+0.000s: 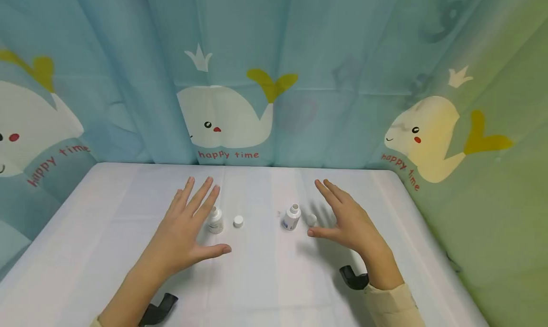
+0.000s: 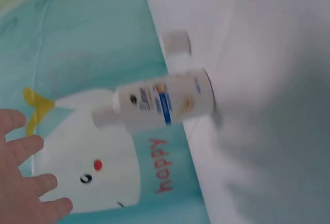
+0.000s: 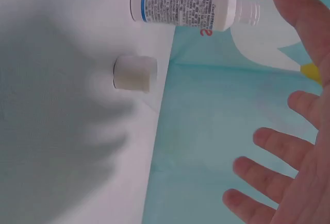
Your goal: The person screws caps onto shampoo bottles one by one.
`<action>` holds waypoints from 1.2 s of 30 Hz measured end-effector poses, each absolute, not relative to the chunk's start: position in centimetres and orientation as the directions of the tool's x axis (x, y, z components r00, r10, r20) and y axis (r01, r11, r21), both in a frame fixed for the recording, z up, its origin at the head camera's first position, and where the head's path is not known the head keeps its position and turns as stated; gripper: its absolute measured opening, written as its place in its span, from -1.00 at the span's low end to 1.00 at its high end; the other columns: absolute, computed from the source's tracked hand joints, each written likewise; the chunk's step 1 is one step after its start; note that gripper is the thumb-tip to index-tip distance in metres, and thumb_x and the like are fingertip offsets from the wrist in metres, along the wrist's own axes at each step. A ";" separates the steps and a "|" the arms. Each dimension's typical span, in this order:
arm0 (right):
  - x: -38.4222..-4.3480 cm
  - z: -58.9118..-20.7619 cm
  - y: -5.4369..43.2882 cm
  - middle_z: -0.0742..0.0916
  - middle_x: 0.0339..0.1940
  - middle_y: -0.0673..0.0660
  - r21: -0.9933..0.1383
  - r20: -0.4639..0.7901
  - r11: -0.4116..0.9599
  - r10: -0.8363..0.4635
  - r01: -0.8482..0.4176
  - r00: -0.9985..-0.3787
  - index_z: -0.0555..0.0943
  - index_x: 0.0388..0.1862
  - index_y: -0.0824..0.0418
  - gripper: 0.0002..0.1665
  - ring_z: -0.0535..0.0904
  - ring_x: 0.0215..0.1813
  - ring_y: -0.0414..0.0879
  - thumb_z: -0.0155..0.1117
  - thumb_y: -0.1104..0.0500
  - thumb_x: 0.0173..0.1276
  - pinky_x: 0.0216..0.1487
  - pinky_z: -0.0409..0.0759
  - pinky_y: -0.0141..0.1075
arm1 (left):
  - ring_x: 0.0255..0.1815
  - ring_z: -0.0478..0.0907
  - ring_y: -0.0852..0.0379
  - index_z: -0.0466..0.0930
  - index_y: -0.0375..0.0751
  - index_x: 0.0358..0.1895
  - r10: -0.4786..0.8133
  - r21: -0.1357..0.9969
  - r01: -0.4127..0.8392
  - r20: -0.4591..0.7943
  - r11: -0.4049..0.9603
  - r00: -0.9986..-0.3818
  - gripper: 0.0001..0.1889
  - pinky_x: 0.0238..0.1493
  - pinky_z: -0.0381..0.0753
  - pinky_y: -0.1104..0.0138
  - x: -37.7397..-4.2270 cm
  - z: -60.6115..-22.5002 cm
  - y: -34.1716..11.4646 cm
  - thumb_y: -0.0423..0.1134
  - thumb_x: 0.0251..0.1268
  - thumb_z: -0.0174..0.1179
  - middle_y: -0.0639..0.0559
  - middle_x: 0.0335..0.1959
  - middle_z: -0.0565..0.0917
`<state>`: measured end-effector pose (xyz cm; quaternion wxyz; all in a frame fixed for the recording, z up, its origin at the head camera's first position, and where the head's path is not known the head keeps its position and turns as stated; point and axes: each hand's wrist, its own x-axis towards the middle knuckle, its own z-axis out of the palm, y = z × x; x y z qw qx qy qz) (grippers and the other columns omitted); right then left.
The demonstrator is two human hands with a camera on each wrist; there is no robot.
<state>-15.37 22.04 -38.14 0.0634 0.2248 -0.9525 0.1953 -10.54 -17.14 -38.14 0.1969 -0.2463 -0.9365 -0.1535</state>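
Two small white pill bottles stand upright and uncapped on the table. My left hand [image 1: 181,236], fingers spread, hovers by the left bottle [image 1: 216,221] and partly covers it in the head view; its printed label [image 2: 165,103] shows in the left wrist view. A white cap [image 1: 238,221] lies to that bottle's right. Over on the right, the second bottle [image 1: 292,217] has a threaded neck [image 3: 248,13] and a text-covered label. Beside it is another white cap [image 3: 135,73], close to my right hand [image 1: 348,222]. That hand's fingers are extended, holding nothing.
A white cloth covers the table [image 1: 257,289]. Behind it hangs a blue curtain [image 1: 317,79] printed with whales, turning green on the right. Black straps or mounts [image 1: 354,277] show at both wrists. Shadows of the hands fall on the cloth.
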 end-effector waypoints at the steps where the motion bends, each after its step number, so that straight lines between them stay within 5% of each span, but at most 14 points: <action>1: -15.3 -38.3 21.9 0.25 0.61 0.13 -0.344 0.204 0.823 -0.405 -0.452 -0.891 0.02 0.64 -0.18 0.35 0.24 0.53 0.21 0.46 -0.49 -0.04 0.33 0.38 0.22 | 0.63 -0.22 -0.27 -0.05 -0.01 0.62 0.408 0.196 0.531 0.444 0.824 -0.798 0.22 0.48 0.04 -0.25 -10.4 -38.2 -16.9 0.59 -0.03 0.17 0.00 0.64 -0.01; 15: -15.2 -38.7 21.5 0.31 0.57 0.09 -0.371 0.154 0.817 -0.415 -0.442 -0.897 0.09 0.62 -0.19 0.25 0.29 0.50 0.18 0.51 -0.37 0.03 0.22 0.45 0.27 | 0.64 -0.12 -0.11 -0.13 0.12 0.63 0.514 0.377 0.629 0.366 0.680 -0.776 0.15 0.34 0.35 -0.21 -9.1 -38.6 -12.3 0.48 0.06 0.25 0.20 0.64 -0.05; 36: -16.0 -40.8 21.2 0.54 0.39 0.13 -0.408 0.072 0.814 -0.423 -0.414 -0.903 0.15 0.60 -0.13 0.12 0.50 0.35 0.13 0.55 -0.11 0.14 0.24 0.50 0.14 | 0.59 0.06 0.14 -0.23 0.40 0.59 0.495 0.706 0.452 0.165 0.545 -0.853 0.02 0.51 0.17 0.00 -13.3 -40.9 -7.3 0.38 0.19 0.22 0.35 0.59 0.03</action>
